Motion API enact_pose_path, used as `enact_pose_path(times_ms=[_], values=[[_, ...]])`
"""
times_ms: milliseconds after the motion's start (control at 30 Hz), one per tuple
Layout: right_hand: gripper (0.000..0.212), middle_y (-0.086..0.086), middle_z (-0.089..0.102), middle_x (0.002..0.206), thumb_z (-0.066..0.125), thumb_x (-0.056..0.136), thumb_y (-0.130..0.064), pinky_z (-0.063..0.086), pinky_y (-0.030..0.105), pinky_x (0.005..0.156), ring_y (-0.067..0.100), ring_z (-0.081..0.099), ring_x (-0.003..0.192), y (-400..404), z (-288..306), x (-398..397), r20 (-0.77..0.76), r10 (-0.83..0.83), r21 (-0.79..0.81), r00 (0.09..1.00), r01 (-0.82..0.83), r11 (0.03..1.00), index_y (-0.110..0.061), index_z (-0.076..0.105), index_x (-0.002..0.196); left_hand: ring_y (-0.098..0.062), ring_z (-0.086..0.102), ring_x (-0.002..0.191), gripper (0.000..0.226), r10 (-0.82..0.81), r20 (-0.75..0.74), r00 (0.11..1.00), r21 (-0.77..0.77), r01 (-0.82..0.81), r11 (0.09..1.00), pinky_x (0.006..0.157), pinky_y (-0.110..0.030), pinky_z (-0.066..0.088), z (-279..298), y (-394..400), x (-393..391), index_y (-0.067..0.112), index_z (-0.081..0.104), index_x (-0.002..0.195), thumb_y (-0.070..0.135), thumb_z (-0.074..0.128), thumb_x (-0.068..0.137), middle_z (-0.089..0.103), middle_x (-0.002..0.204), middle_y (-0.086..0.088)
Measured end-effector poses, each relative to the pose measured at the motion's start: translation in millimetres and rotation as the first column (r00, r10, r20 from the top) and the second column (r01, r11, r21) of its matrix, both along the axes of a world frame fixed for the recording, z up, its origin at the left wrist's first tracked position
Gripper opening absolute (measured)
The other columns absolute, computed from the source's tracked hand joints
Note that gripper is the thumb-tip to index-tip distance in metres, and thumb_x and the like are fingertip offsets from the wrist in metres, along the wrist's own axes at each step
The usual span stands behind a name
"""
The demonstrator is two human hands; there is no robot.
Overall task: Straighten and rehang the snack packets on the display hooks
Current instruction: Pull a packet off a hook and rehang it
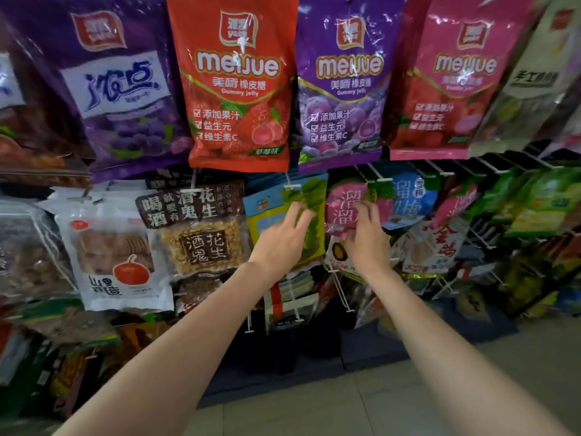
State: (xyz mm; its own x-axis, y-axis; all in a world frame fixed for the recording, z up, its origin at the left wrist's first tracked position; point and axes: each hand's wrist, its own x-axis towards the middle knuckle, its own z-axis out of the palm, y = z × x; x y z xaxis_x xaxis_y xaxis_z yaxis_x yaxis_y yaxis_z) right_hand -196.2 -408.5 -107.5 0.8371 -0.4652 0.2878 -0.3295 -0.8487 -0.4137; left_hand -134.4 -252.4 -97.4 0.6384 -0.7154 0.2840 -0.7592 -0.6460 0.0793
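Left hand [279, 234] spreads loose fingers on the green packet [309, 196]; right hand [364, 234] pinches the tilted pink packet [341, 201], hook just above.

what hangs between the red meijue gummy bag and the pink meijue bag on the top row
In the head view, one purple meijue grape gummy bag hangs between the red bag and the pink bag, its edges meeting both.

A blue-and-green snack packet [309, 196] hangs tilted beside a pink-and-green packet [342, 199], both on white display hooks [293, 186].
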Motion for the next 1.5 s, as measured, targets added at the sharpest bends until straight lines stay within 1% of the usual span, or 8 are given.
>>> enact_pose_path(times_ms=[200,300,533,733,1000,1233,1433,1500], values=[[0.08,0.012,0.02,0.152,0.057,0.085,0.0,0.044,0.039,0.077,0.037,0.052,0.112,-62,16,8,-0.048,-0.079,0.094,0.996,0.083,0.992,-0.008,0.008,0.148,-0.03,0.058,0.098,0.072,0.059,-0.044,0.997,0.004,-0.059,0.998,0.055,-0.031,0.044,9,-68,-1,0.008,0.006,0.147,0.0,0.046,0.087,0.008,0.153,-0.01],[0.079,0.009,0.013,0.156,0.052,0.086,0.002,0.043,0.036,0.073,0.037,0.053,0.112,-89,28,24,-0.086,-0.019,0.036,0.996,0.022,0.999,-0.013,0.006,0.149,-0.032,0.048,0.121,0.073,0.151,-0.081,0.985,-0.008,-0.152,0.988,0.075,-0.037,0.051,14,-100,15,0.005,0.0,0.147,0.003,0.044,0.09,0.004,0.155,-0.013],[0.058,0.011,0.034,0.147,0.047,0.089,-0.001,0.039,0.032,0.095,0.031,0.043,0.127,-125,34,60,-0.144,0.231,0.207,0.962,-0.199,0.958,-0.012,0.029,0.144,-0.038,0.051,0.114,0.061,0.274,-0.24,0.931,0.033,-0.274,0.961,0.083,-0.042,0.044,20,-146,35,0.003,0.009,0.146,0.003,0.038,0.093,0.022,0.149,-0.018],[0.034,0.016,0.053,0.129,0.04,0.095,-0.004,0.036,0.029,0.085,0.032,0.049,0.117,-134,33,67,-0.029,0.224,0.279,0.974,-0.207,0.938,-0.005,0.049,0.128,-0.036,0.053,0.11,0.053,0.32,-0.235,0.918,-0.006,-0.331,0.944,0.083,-0.039,0.044,19,-154,35,-0.001,0.024,0.139,-0.002,0.043,0.089,0.033,0.14,-0.02],[0.032,0.018,0.052,0.126,0.04,0.096,-0.005,0.039,0.029,0.084,0.034,0.051,0.113,-131,32,56,-0.014,0.241,0.294,0.97,-0.227,0.928,-0.004,0.048,0.127,-0.033,0.056,0.103,0.047,0.329,-0.176,0.928,-0.05,-0.342,0.938,0.076,-0.035,0.046,20,-149,24,0.0,0.03,0.134,-0.004,0.041,0.089,0.033,0.137,-0.019],[0.028,0.014,0.048,0.119,0.047,0.088,0.0,0.041,0.037,0.075,0.031,0.054,0.1,-103,28,19,0.192,-0.037,0.243,0.981,-0.011,0.97,-0.003,0.047,0.116,-0.03,0.055,0.103,0.047,0.264,-0.113,0.958,-0.097,-0.275,0.957,0.068,-0.029,0.047,14,-123,-3,0.004,0.029,0.136,0.009,0.044,0.091,0.033,0.136,-0.015],[0.017,0.009,0.067,0.094,0.049,0.088,-0.002,0.049,0.035,0.073,0.025,0.062,0.087,-39,27,5,0.152,0.112,0.247,0.982,-0.148,0.958,-0.008,0.062,0.098,-0.031,0.059,0.092,0.043,0.173,-0.036,0.984,-0.002,-0.174,0.985,0.059,-0.031,0.041,23,-62,-27,0.009,0.03,0.135,0.009,0.04,0.093,0.033,0.135,-0.009],[0.018,0.008,0.068,0.09,0.049,0.088,-0.004,0.049,0.035,0.07,0.025,0.061,0.08,-7,34,7,0.145,0.191,0.213,0.971,-0.219,0.952,-0.009,0.065,0.094,-0.029,0.055,0.103,0.042,0.17,0.019,0.985,0.021,-0.17,0.985,0.07,-0.031,0.043,21,-25,-27,0.009,0.03,0.135,0.009,0.039,0.094,0.033,0.135,-0.009]])
